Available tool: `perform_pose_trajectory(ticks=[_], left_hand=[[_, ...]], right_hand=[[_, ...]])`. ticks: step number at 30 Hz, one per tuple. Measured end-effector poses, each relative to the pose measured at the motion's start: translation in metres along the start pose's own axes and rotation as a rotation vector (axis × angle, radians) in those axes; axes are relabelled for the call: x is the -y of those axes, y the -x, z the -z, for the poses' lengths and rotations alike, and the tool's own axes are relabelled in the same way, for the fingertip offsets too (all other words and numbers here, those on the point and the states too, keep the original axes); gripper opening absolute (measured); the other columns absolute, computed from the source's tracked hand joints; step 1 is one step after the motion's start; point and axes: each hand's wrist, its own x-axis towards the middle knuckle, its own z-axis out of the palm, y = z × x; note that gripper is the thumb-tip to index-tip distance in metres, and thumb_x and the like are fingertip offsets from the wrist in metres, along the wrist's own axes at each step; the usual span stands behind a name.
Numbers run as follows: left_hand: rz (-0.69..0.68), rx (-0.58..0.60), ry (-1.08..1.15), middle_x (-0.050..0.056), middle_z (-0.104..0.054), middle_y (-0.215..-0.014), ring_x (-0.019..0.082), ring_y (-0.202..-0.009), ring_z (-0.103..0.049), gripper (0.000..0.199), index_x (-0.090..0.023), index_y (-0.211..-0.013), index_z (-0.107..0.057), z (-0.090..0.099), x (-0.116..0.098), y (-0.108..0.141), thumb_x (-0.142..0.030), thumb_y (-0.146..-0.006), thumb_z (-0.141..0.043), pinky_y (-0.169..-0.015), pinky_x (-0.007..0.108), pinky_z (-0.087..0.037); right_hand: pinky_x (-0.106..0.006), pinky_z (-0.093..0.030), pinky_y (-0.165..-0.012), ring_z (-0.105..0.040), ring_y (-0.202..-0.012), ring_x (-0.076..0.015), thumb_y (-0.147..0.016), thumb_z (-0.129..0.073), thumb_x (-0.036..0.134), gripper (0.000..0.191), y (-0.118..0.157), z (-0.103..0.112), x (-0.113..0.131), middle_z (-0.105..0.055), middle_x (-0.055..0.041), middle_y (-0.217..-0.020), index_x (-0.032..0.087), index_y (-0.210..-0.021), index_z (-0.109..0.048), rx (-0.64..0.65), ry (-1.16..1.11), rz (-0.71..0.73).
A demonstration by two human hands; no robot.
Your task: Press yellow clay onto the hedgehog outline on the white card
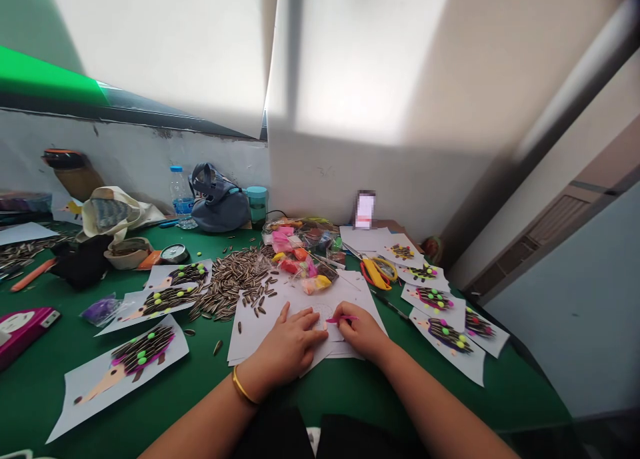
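My left hand (295, 342) lies on a sheet of white paper (323, 357), fingers apart, holding the sheet against the green table. In my right hand (361, 329) is a thin pink tool (345, 319), gripped between thumb and fingers. Its tip rests near a small peach-coloured bit (325, 325) on the sheet. A faint drawn outline shows partly between my hands; my left fingers cover some of it. Sunflower seeds (230, 282) are heaped left of the paper, a few strewn on it. Bags of coloured clay (300, 262) lie just beyond my hands.
Hedgehog pictures of clay and seeds lie at left (120, 372) and right (450, 339). Yellow-handled scissors (376, 274) and a black pen (391, 305) are to the right. A phone (365, 210), a blue bag (220, 205) and a water bottle (181, 199) stand along the wall.
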Motion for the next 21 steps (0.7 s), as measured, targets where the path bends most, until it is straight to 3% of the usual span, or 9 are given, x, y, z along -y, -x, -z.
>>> perform_pose_trajectory(ticks=[21], left_hand=[[0.009,0.003,-0.014,0.003,-0.052,-0.14,0.029,-0.135,-0.042,0.045,-0.038,-0.124,-0.058,0.0003,-0.0001,0.0003,-0.015,-0.085,-0.052,-0.112,0.067,-0.014]], right_hand=[[-0.027,-0.044,-0.075,-0.057,-0.082,-0.0168,-0.081,-0.046,0.007,0.019,0.0002,-0.0006,-0.0089,-0.062,-0.0013,-0.086,0.021,-0.087,-0.058,0.026,0.043,0.06]])
